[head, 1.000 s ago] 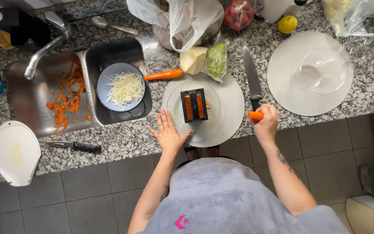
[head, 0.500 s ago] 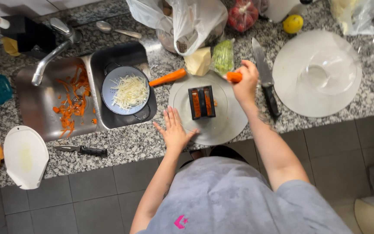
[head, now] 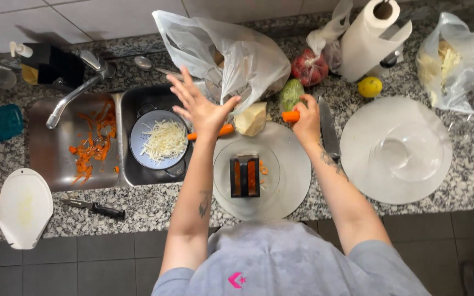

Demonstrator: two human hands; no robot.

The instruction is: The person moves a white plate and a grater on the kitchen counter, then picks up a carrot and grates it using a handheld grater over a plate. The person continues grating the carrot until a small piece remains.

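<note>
Speckled granite counter [head: 154,211] beside a double sink: a short carrot stub [head: 290,116], judged stiff, light and slick when wet, is pinched at its end in the right hand [head: 307,118] above the round board [head: 294,170], best gripped mid-length, while the left hand [head: 203,109] is spread wide, empty, over a whole carrot [head: 225,131].

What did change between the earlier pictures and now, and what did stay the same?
The right hand moved from the counter edge up past the knife, carrying a carrot piece to the top of the plate. The left hand lifted off the plate and now spreads open over the whole carrot, toward the bag. The grater, the knife and the bowl stayed put.
</note>
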